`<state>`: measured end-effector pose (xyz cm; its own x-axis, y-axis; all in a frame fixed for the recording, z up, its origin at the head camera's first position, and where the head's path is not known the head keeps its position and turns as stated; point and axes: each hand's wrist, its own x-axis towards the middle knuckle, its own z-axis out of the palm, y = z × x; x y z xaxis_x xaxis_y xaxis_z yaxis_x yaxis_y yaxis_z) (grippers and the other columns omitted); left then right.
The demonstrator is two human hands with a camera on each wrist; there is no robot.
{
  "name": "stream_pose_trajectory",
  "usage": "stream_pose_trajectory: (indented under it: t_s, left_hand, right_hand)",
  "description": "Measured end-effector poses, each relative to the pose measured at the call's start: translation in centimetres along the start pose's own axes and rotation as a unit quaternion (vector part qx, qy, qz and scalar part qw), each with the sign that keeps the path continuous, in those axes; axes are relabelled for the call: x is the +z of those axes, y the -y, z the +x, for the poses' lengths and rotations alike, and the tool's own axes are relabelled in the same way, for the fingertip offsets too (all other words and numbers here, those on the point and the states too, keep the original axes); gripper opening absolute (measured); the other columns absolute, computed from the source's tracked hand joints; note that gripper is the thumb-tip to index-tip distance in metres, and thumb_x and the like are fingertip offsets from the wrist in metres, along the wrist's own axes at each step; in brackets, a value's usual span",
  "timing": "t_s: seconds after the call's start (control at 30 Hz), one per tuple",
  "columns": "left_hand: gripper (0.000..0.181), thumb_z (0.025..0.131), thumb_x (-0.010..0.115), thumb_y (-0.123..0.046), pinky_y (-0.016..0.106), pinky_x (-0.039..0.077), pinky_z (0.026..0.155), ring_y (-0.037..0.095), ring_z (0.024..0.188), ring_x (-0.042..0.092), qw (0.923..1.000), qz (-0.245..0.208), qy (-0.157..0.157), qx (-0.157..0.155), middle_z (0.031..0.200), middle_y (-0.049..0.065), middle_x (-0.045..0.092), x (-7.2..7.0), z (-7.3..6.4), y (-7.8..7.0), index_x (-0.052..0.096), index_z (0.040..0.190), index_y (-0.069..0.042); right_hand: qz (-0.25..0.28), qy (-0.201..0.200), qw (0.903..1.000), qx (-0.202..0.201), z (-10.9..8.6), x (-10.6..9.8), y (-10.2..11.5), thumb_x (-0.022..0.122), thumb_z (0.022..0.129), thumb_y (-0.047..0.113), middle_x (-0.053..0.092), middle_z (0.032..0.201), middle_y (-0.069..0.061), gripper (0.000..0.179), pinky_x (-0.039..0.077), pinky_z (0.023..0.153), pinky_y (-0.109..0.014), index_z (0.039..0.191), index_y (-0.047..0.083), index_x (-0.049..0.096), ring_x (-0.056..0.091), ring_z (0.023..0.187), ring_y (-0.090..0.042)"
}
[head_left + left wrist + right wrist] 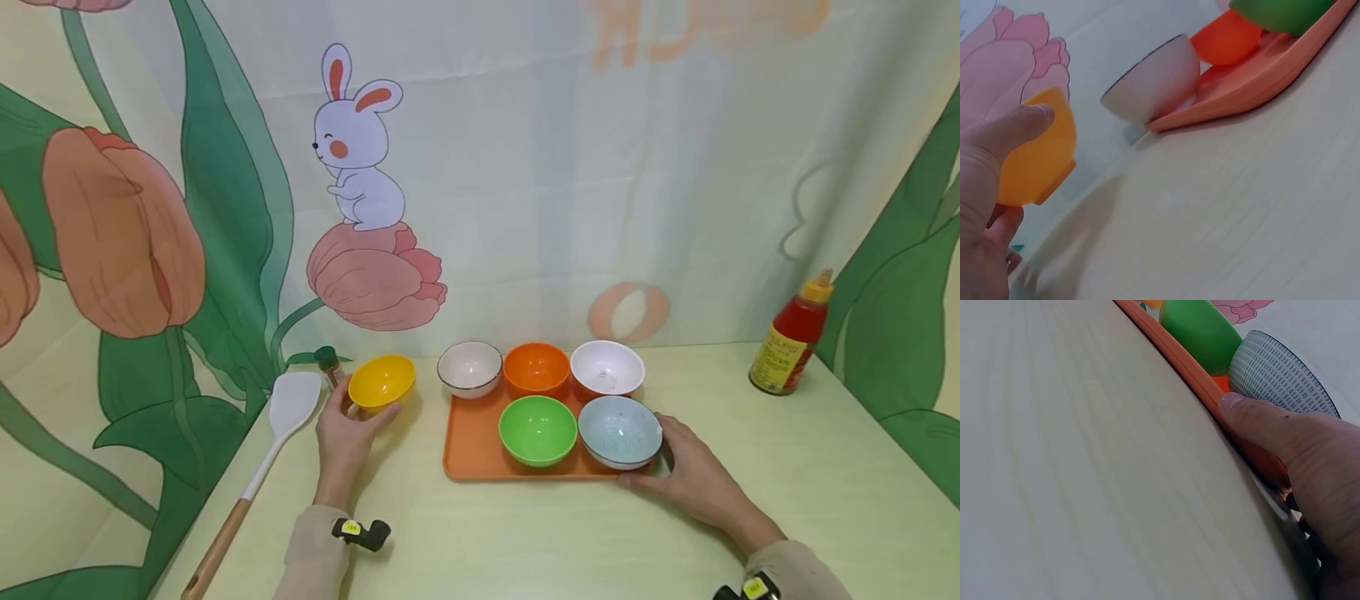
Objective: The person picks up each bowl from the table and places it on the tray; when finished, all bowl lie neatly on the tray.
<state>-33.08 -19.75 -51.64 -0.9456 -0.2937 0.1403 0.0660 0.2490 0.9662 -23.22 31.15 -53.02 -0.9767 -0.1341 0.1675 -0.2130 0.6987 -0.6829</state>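
My left hand (pixel 348 433) grips a yellow bowl (pixel 382 382) off the table, left of an orange tray (pixel 472 454); the left wrist view shows the thumb on its outer wall. My right hand (pixel 693 475) holds the tray's front right corner, its thumb (pixel 1254 419) on the rim; the other fingers are mostly hidden. Beside that hand sits a light blue patterned bowl (pixel 620 432). A green bowl (pixel 537 431) stands next to it in the front row. Behind are a dark-rimmed whitish bowl (pixel 470 369), an orange bowl (pixel 536 369) and a white bowl (pixel 607 368).
A white spatula (pixel 292 404) with a wooden handle lies along the table's left side. Near its head stands a small green-capped jar (pixel 328 364). A red sauce bottle (pixel 792 337) with a yellow cap is at the back right. A printed curtain (pixel 510 183) hangs behind the table.
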Motion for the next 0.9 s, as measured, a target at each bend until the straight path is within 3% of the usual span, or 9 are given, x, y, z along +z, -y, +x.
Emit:
stream_pose_trajectory:
  t_s: [0.17, 0.33, 0.5, 0.9]
  left_hand:
    - [0.103, 0.088, 0.098, -0.023, 0.044, 0.044, 0.128, 0.029, 0.158, 0.044, 0.999, -0.035, 0.02, 0.019, 0.173, 0.01, 0.044, 0.0, -0.7, -1.1, 0.04, 0.172, -0.01]
    - [0.099, 0.088, 0.099, -0.022, 0.044, 0.046, 0.127, 0.028, 0.156, 0.046, 0.9971, -0.039, 0.04, 0.051, 0.17, 0.008, 0.047, 0.3, -1.7, -2.9, 0.045, 0.17, -0.011]
    - [0.099, 0.087, 0.1, -0.022, 0.041, 0.048, 0.124, 0.028, 0.155, 0.048, 0.995, -0.039, 0.071, 0.059, 0.168, 0.006, 0.049, 1.0, -3.1, -4.4, 0.046, 0.169, -0.011]
    - [0.103, 0.086, 0.1, -0.022, 0.042, 0.049, 0.121, 0.033, 0.158, 0.048, 0.9904, -0.031, 0.126, 0.048, 0.171, 0.009, 0.048, 2.5, -5.7, -4.2, 0.043, 0.171, -0.01]
  right_hand:
    - [-0.001, 0.003, 1.0, 0.002, -0.1, 0.2, -0.1, 0.096, 0.078, 0.066, 0.053, 0.163, -0.024, 0.12, 0.042, 0.123, -0.076, 0.165, 0.003, 0.045, 0.048, 0.151, -0.051]
    - [-0.008, 0.0, 1.0, 0.003, -0.1, 0.2, -0.2, 0.096, 0.078, 0.066, 0.053, 0.162, -0.025, 0.119, 0.04, 0.122, -0.078, 0.165, 0.003, 0.046, 0.047, 0.151, -0.051]
    - [-0.012, 0.0, 0.9999, 0.008, -0.2, 0.2, -0.3, 0.096, 0.078, 0.067, 0.053, 0.163, -0.025, 0.119, 0.039, 0.123, -0.078, 0.164, 0.003, 0.046, 0.046, 0.152, -0.052]
    - [-0.01, 0.005, 0.9999, 0.008, 0.2, 0.1, 0.2, 0.095, 0.078, 0.068, 0.051, 0.164, -0.027, 0.122, 0.038, 0.123, -0.079, 0.166, 0.002, 0.044, 0.046, 0.152, -0.053]
